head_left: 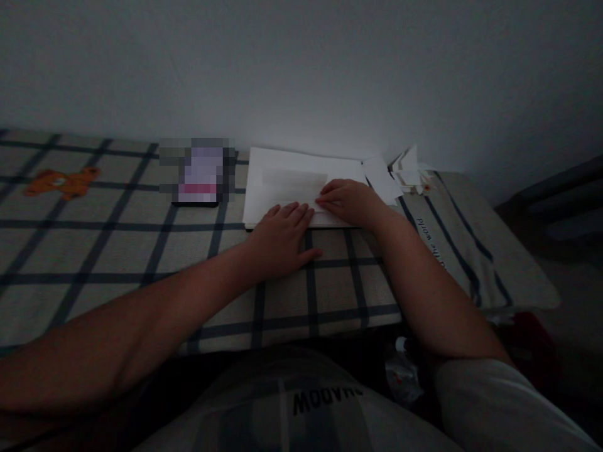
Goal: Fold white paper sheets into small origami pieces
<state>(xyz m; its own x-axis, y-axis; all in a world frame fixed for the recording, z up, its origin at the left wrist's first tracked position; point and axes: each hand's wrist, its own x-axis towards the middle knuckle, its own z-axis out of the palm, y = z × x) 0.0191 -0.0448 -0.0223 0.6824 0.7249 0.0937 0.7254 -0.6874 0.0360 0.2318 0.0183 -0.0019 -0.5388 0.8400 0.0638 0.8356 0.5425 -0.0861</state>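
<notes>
A stack of white paper [346,166] lies on the cloth-covered table against the wall. On top of it rests a smaller piece of white paper [294,180], its outline faint in the dim light. My left hand [282,238] lies flat on the stack's front edge, fingers stretched forward and thumb out to the right over the cloth. My right hand [351,201] is over the right part of the stack, thumb and fingertips closed together at the right end of the smaller paper. Its palm side is hidden.
A phone [200,172] with a lit, blurred screen leans left of the stack. Folded white paper pieces [407,169] and loose sheets [381,179] lie right. The checked tablecloth [141,245] bears an orange bear print [63,182]. Below the table edge hangs a plastic bag [402,376].
</notes>
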